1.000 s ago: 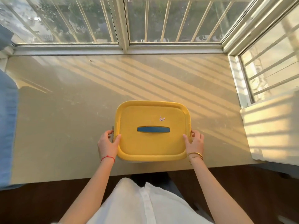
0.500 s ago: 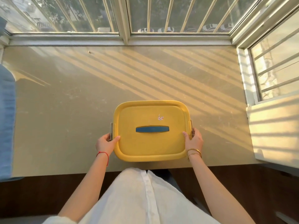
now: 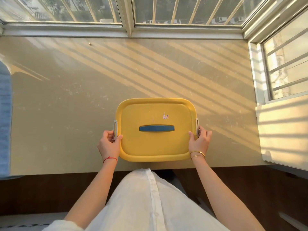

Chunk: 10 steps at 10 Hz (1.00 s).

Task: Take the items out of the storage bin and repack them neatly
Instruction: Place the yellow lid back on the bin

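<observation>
Two side latches (image 3: 115,129) are being pinched, one by each hand: left hand (image 3: 109,144), right hand (image 3: 199,141). Storage bin (image 3: 155,130), lid on, sits near the ledge (image 3: 66,97) front edge. Uneven release could probably tip it off.

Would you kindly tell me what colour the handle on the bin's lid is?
Blue: the handle lies flat in the middle of the yellow lid, shown in the head view.
</observation>
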### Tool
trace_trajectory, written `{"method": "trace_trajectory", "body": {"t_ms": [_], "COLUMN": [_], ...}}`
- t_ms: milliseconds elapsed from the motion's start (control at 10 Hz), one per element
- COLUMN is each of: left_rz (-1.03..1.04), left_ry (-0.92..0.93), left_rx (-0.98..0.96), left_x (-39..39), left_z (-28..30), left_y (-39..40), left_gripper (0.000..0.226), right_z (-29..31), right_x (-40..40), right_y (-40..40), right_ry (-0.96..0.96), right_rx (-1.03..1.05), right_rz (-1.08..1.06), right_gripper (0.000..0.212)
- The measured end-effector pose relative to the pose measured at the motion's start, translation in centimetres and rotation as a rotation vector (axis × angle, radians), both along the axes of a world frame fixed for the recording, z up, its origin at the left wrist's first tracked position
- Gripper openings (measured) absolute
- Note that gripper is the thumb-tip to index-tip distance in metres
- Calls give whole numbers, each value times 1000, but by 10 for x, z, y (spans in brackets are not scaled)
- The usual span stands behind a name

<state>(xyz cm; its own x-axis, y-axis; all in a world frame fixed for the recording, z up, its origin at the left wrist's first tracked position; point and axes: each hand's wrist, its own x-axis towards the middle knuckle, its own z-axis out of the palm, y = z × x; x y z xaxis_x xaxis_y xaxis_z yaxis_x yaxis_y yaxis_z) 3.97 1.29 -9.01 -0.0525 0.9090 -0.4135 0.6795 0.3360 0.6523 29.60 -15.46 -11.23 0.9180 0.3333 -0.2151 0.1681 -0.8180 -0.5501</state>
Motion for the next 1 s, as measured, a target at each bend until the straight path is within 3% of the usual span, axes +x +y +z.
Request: {"method": "trace_trajectory", "body": {"t_ms": [300,800,1000], "left_rz": [-188,-281,-377], "left_ry": [112,183,111], "left_rx": [182,123,263], "left_x": [5,-1,-6], "left_z": [-5,11,46], "left_y": [-16,-17,-13], "left_gripper": [26,45,40], "right_z": [-2,17,49], "right_x": [-4,-5,-5], "right_y": [3,4,-1], "right_ry": [-114,-61,-150], "right_rx": [-26,-102,12], "right_rz": [75,118,185], "right_gripper": [39,45,42]}}
